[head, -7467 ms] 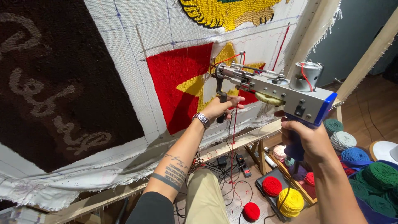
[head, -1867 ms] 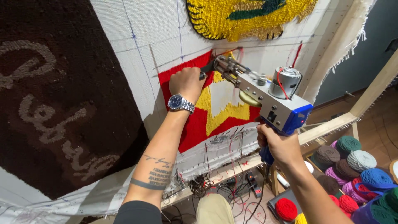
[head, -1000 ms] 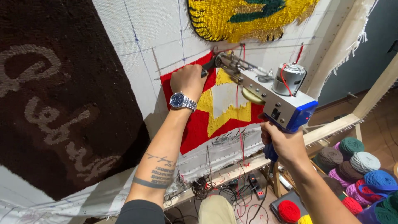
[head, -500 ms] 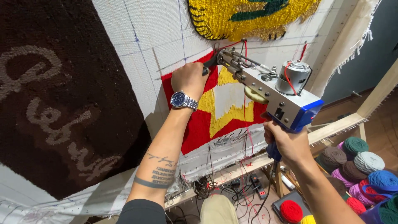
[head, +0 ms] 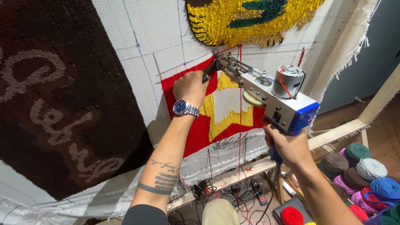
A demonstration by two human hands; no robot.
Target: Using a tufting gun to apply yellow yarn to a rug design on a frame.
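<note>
My left hand, with a wristwatch on the wrist, grips the front handle of a grey and blue tufting gun. My right hand holds the gun's blue rear grip from below. The gun's needle end presses against the white backing cloth at the top edge of a red tufted patch with a yellow star outline. A strand of red yarn hangs down from the gun's tip.
A dark brown tufted panel with grey script fills the left of the cloth. A yellow and green tufted shape sits above. The wooden frame rail runs below right. Several yarn balls lie at lower right; cables and a power strip are on the floor.
Both hands have carried the tufting gun up from the lower right of the red patch to its top edge, where the needle is pressed into the cloth.
</note>
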